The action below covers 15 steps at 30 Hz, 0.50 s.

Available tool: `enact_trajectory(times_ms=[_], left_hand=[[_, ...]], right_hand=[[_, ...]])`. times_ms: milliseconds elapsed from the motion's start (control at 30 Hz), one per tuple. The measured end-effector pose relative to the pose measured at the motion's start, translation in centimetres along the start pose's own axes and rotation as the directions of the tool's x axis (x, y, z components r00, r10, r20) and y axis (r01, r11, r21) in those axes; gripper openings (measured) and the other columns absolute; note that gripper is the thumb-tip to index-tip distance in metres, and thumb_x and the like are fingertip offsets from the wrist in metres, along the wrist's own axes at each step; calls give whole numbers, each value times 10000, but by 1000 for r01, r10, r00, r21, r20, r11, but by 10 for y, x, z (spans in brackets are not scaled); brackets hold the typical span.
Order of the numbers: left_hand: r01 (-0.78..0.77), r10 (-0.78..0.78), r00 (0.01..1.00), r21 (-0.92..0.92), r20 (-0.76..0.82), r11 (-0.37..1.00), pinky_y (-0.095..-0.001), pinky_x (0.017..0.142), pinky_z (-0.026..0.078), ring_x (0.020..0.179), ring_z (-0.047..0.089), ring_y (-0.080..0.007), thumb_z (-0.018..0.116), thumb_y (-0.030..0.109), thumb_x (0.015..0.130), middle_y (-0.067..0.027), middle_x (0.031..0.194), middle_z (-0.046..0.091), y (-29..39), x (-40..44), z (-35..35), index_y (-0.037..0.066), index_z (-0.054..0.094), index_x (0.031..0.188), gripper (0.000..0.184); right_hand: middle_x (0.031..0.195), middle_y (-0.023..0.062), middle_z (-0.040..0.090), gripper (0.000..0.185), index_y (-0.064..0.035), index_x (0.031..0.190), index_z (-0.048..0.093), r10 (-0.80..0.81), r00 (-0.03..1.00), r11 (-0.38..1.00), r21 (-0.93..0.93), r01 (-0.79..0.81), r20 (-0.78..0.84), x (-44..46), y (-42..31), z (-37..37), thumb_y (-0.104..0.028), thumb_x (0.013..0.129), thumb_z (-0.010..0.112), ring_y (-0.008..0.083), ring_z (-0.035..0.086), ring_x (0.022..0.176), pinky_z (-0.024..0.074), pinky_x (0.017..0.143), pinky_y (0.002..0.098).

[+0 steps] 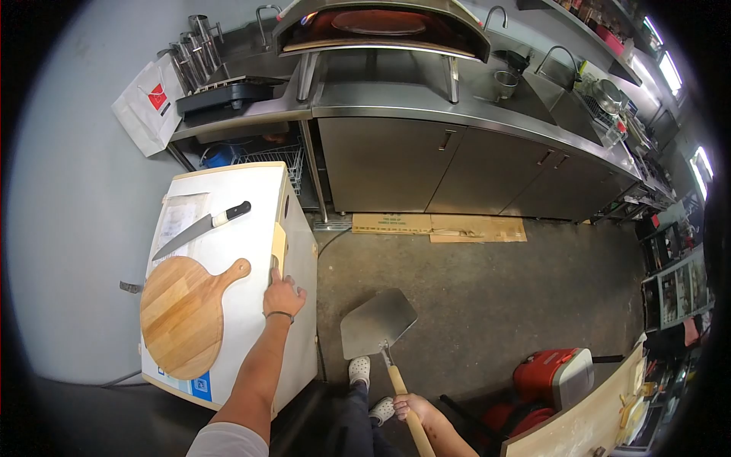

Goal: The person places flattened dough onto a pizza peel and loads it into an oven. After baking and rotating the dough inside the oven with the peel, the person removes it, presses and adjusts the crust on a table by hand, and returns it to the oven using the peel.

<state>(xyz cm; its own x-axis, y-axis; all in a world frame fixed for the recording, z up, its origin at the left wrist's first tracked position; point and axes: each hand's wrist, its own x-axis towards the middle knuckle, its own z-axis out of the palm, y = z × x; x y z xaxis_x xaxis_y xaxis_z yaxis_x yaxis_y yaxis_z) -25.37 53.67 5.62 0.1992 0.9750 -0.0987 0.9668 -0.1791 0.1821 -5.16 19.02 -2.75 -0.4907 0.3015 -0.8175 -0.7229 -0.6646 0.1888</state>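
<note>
My right hand (412, 407) is wrapped round the wooden handle of a pizza peel (378, 323). The peel's flat metal blade hangs low over the floor, in front of my shoes. At the right edge of a white chest freezer (255, 199), my left hand (284, 295) has its index finger stretched toward the cream-coloured handle (279, 247); whether it presses there I cannot tell. Nothing is held in that hand. A round wooden pizza board (183, 316) with a short handle lies on the freezer top, and beyond it a large knife (202, 230) with a black and white handle.
Ahead, a pizza oven (381, 34) stands on legs on a steel counter (396, 107). Flattened cardboard (438, 227) lies below the cabinets. A red and white cooler (552, 377) and a wooden tabletop (582, 415) are at my right. A white paper bag (148, 107) is far left.
</note>
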Motion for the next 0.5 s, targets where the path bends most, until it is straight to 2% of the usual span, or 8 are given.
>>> enact_trajectory(times_ms=[500], left_hand=[[-17,17,1000,2,-6,1000,-434,735,519,761,621,-341,586,302,740,-176,1100,426,-2,0,3,23,630,901,325]], right_hand=[[519,-65,323,276,-132,632,364,-22,1000,999,-40,21,-5,-9,0,8,-43,873,466,49,312,399,267,397,202]])
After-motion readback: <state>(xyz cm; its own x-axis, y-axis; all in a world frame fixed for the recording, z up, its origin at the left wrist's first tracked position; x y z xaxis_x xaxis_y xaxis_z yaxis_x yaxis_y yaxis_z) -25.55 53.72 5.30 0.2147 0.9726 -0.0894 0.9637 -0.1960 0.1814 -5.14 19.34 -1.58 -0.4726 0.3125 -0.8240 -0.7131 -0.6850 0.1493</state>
